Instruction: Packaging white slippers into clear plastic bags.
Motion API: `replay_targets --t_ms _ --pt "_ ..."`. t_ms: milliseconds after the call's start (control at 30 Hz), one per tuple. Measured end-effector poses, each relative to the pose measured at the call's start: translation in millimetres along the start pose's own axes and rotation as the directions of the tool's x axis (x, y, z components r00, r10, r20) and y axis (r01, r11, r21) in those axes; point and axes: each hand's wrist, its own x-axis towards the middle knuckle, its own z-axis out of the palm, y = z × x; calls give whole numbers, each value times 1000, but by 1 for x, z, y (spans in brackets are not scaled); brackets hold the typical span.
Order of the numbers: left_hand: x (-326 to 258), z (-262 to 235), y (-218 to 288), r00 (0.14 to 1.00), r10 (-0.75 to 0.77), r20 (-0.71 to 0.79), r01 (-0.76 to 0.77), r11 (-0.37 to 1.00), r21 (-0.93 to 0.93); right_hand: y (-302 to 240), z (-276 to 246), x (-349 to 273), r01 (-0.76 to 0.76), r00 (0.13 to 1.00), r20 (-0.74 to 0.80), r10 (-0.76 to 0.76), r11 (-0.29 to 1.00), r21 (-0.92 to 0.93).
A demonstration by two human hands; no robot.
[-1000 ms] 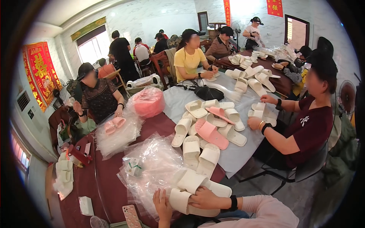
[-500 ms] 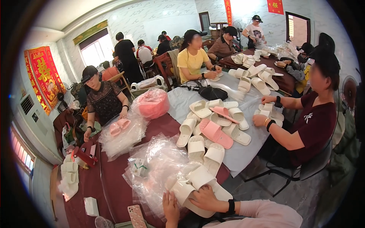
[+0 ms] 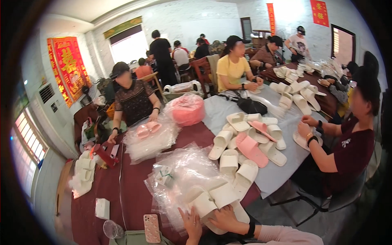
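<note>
1. At the lower centre of the frame, a pair of white slide slippers (image 3: 202, 201) lies side by side, straps toward the upper left.
2. The right hand (image 3: 225, 219), in the lower centre, has its fingers bent around the inner edges of the pair, holding it; a black wristband (image 3: 250, 230) circles the wrist.
3. The left hand (image 3: 192, 224), just left of it, has its fingers spread at the near edge of the left slipper's strap; whether they press on it, I cannot tell.
4. Clear plastic bags (image 3: 173, 163) lie up and to the left of the pair, on a maroon tablecloth (image 3: 134, 192).
5. Right of centre, more white slide slippers (image 3: 228, 162) are heaped with a pink slide slipper (image 3: 252, 151) among them.
6. At the lower left are a phone in a pink patterned case (image 3: 152, 228), a clear plastic cup (image 3: 113, 229) and a small white packet (image 3: 102, 208).
7. A co-worker in a dark red top (image 3: 353, 159) sits at the right.
</note>
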Motion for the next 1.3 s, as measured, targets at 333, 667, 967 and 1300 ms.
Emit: replay_targets --t_ms 333,667,967,1300 --pt "-4 -10 -3 771 -622 140 569 572 -591 -10 -2 2 26 999 -23 -26 999 -19" --pt "0 -17 13 667 -743 56 586 477 -655 -11 11 10 -23 999 32 22 998 51" --pt "2 -22 6 679 -705 202 578 346 -739 -2 4 9 62 997 45 -68 990 126" --pt "-7 -12 -9 792 -528 306 539 369 -758 4 -1 7 113 993 -33 -111 988 109"
